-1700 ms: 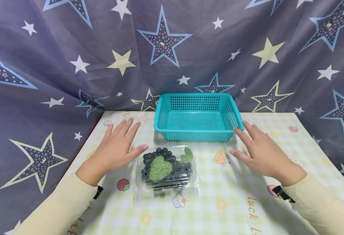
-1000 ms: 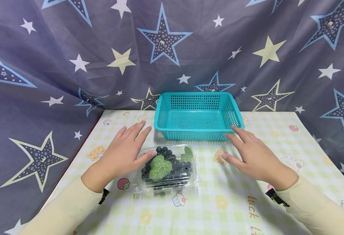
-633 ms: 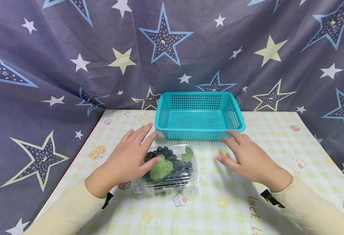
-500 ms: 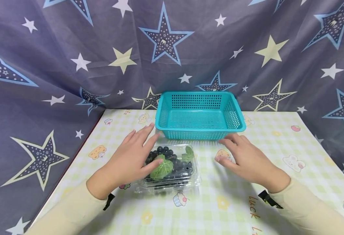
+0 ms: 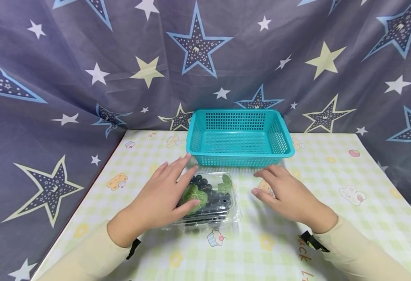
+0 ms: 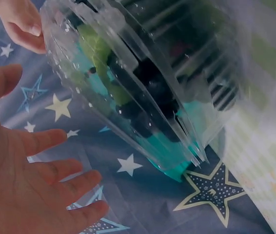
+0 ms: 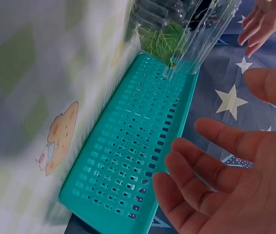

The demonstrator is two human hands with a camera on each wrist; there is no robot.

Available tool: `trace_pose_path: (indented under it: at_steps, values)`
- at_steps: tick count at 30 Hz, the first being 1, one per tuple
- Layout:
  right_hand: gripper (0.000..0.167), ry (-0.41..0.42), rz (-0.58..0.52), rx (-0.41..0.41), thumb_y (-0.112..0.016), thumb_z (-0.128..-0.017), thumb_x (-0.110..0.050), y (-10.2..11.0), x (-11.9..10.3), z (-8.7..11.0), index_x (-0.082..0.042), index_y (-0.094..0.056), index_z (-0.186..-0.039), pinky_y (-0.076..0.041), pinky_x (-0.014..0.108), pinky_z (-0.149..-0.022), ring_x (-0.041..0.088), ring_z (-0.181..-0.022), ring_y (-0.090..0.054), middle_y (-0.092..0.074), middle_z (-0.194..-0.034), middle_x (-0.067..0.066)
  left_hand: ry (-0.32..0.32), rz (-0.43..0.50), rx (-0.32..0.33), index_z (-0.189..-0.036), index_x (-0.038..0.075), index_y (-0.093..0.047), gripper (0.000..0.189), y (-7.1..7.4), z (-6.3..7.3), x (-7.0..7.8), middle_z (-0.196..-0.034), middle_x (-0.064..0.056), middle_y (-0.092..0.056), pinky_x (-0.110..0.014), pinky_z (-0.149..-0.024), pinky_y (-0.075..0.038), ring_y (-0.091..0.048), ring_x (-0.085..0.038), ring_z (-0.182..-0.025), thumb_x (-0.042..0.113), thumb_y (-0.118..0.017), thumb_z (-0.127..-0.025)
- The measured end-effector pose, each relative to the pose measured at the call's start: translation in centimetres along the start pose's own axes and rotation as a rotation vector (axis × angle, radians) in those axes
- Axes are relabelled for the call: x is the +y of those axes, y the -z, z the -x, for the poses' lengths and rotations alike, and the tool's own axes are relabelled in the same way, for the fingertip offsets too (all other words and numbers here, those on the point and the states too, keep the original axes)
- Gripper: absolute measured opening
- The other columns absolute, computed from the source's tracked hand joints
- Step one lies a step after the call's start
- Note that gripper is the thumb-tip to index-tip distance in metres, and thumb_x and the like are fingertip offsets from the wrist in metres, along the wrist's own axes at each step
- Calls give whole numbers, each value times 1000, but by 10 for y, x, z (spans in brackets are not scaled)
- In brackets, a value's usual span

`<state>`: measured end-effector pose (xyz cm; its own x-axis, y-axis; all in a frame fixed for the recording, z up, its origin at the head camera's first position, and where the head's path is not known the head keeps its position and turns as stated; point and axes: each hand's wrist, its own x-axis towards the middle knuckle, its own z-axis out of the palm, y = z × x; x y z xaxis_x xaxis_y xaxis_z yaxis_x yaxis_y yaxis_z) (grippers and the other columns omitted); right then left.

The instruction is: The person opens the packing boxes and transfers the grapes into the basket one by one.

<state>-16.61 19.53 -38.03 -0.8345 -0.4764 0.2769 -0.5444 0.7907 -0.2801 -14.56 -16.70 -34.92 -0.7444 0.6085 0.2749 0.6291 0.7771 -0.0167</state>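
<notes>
A clear plastic clamshell box (image 5: 231, 218) of dark grapes with green leaves (image 5: 225, 183) sits on the table in the head view. My left hand (image 5: 157, 197), fingers spread, overlaps the box's left side in that view. The left wrist view shows a gap between the palm and the box (image 6: 143, 83). To the right of the box, my right hand (image 5: 291, 195) hovers with loosely bent fingers, holding nothing. Behind the box stands a turquoise plastic basket (image 5: 240, 160) with perforated walls. In the right wrist view its side (image 7: 123, 146) lies beyond the right fingers.
A pale green checked cloth with cartoon prints covers the table (image 5: 254, 257). A dark curtain (image 5: 121, 47) with star patterns hangs behind the basket and along both sides. Straps (image 5: 313, 242) circle the wrists.
My left hand has moved right, over the box's left side. My right hand has come left and nearer, away from the basket's front corner. Box and basket stay in place.
</notes>
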Motion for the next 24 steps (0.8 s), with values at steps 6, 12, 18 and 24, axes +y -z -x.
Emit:
trace_pose_path:
  at_steps: [6, 12, 18, 24]
  values:
    - [49, 7, -34, -6, -57, -102, -51, -4, -5, -1, -12, -64, -132, -50, 51, -104, 26, -124, -59, -63, -128, 4, -21, 1, 6, -157, 14, -41, 80, -3, 1, 6, -173, -11, -17, -62, -122, -27, -24, -31, -158, 68, -49, -98]
    - [47, 7, -81, -13, -58, -102, -51, -8, -10, -1, -14, -65, -130, -50, 49, -105, 24, -124, -58, -62, -128, 3, -24, 7, -4, -157, 15, -42, 81, -6, 2, 11, -174, -10, -15, -62, -122, -26, -22, -32, -159, 70, -48, -98]
    - [46, 20, -108, -20, -59, -102, -51, -12, -14, -1, -15, -66, -130, -51, 45, -101, 19, -120, -58, -62, -127, -1, -31, 17, -6, -156, 14, -44, 82, -9, 2, 17, -172, -13, -19, -63, -122, -27, -27, -34, -157, 70, -50, -97]
    - [41, 32, -131, -26, -61, -101, -48, -18, -18, -2, -18, -66, -128, -51, 43, -100, 16, -117, -59, -64, -125, -4, -34, 12, -8, -155, 15, -46, 80, -13, 1, 24, -171, -13, -23, -63, -122, -27, -27, -34, -157, 69, -52, -96]
